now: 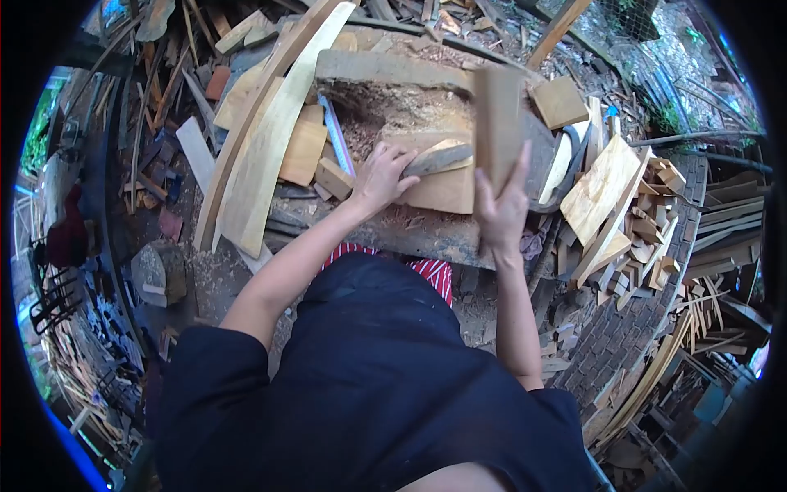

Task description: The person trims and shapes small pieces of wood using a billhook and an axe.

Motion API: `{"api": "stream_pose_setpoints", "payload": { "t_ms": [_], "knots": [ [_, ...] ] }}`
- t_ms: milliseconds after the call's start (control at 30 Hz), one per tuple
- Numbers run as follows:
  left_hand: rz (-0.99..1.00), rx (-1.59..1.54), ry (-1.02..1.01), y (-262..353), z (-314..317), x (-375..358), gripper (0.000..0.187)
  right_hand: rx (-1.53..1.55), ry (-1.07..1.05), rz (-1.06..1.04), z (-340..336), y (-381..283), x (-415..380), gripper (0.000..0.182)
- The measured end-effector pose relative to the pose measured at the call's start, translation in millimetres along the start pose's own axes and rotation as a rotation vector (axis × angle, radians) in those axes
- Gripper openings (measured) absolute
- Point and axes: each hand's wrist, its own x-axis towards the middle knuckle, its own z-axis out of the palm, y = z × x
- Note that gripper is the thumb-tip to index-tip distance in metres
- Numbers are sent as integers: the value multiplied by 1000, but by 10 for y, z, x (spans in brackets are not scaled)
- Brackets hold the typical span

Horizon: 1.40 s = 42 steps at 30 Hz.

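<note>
My left hand (384,175) rests on a wooden piece, its fingers against the near end of a narrow grey blade-like tool (438,159). That tool lies across a light wooden block (443,191) on the bench. In my right hand (502,211) is an upright wooden board (497,123), slightly blurred, held at its lower end with the thumb and a finger along its sides. Behind the block a rough hollowed log (393,67) holds wood shavings. A blue and white ruler-like strip (336,135) lies just left of my left hand.
Long curved planks (283,135) lean at the left of the bench. A square wood block (560,102) sits at the back right. Flat boards (601,184) and a pile of small offcuts (656,221) lie at the right. A stump (159,273) stands lower left.
</note>
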Motion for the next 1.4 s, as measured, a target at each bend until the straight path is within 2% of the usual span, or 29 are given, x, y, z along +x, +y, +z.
{"api": "stream_pose_setpoints", "payload": {
  "t_ms": [33, 67, 133, 200, 233, 267, 333, 367, 400, 467, 500, 567, 600, 667, 700, 800, 867, 933, 1000, 1033, 1067, 1133, 1167, 1200, 1267, 1333, 1400],
  "knots": [
    [-14, 0, -11, -1, -4, -49, 50, 62, 30, 67, -64, -141, 17, 82],
    [-5, -13, -10, -3, -13, -34, 50, 107, 150, -78, -43, -133, 14, 80],
    [17, -31, 2, 27, -30, 1, 51, -27, 337, -294, 237, 235, -59, 77],
    [21, -7, 8, 53, -53, 12, 51, -479, -331, 252, 260, 477, -190, 77],
    [41, 4, 32, 54, -30, 12, 52, -305, -266, 401, 288, 542, -191, 75],
    [47, 11, 46, 29, -22, 65, 52, -463, -224, 237, 173, 617, -198, 73],
    [64, 68, 14, 64, -42, 20, 52, -377, -104, 89, 36, 504, -143, 75],
    [31, 5, -5, 78, -61, 17, 51, -331, -78, 140, -27, 401, -122, 75],
    [28, 3, -5, 65, -46, 32, 51, -272, 90, -16, -42, 305, -105, 75],
    [62, 26, -2, 42, -27, 15, 51, -146, 320, -172, -10, 120, -74, 72],
    [51, 34, -11, 40, -17, 14, 51, -148, 319, -165, 63, 228, -167, 72],
    [61, 48, -12, 71, -25, 10, 51, -373, 16, -66, 222, 547, -293, 73],
    [58, 68, -10, 85, -36, 26, 51, -447, -258, 305, 240, 486, -236, 79],
    [49, 60, -20, 91, -63, 79, 52, -522, -208, 321, 120, 701, -150, 79],
    [77, 96, -18, 70, -64, 82, 53, -446, -159, 255, 64, 697, -139, 81],
    [105, 108, 14, 123, -33, 54, 56, -229, -10, 228, -20, 470, -173, 76],
    [83, 154, -77, 122, 3, 50, 54, -184, -5, 221, 18, 482, -189, 75],
    [75, 168, -69, 100, 9, 65, 50, -141, 4, 215, 79, 506, -248, 73],
    [-105, -56, -34, 73, -1, 54, 48, -51, 35, 214, 179, 526, -325, 78],
    [-166, -145, -34, -6, -2, 44, 47, 4, 35, 294, 239, 513, -368, 77],
    [-175, -135, -24, -104, -6, 20, 47, 13, 27, 284, 287, 523, -399, 77],
    [-276, -416, 133, -259, -148, 10, 49, 5, 35, 249, 378, 511, -404, 75],
    [-378, -509, 115, -343, -236, -30, 52, 25, 6, 268, 405, 496, -386, 74],
    [-392, -489, 138, -373, -384, -48, 52, 9, -15, 243, 444, 520, -361, 74],
    [-736, -757, 107, -489, -660, -94, 49, -47, -61, 244, 511, 459, -304, 73],
    [-715, -665, 235, -954, -541, -223, 48, -54, -104, 209, 590, 456, -270, 73],
    [-569, -238, 581, -1465, -402, -331, 46, -155, -190, 235, 638, 451, -230, 73]
  ]
}}
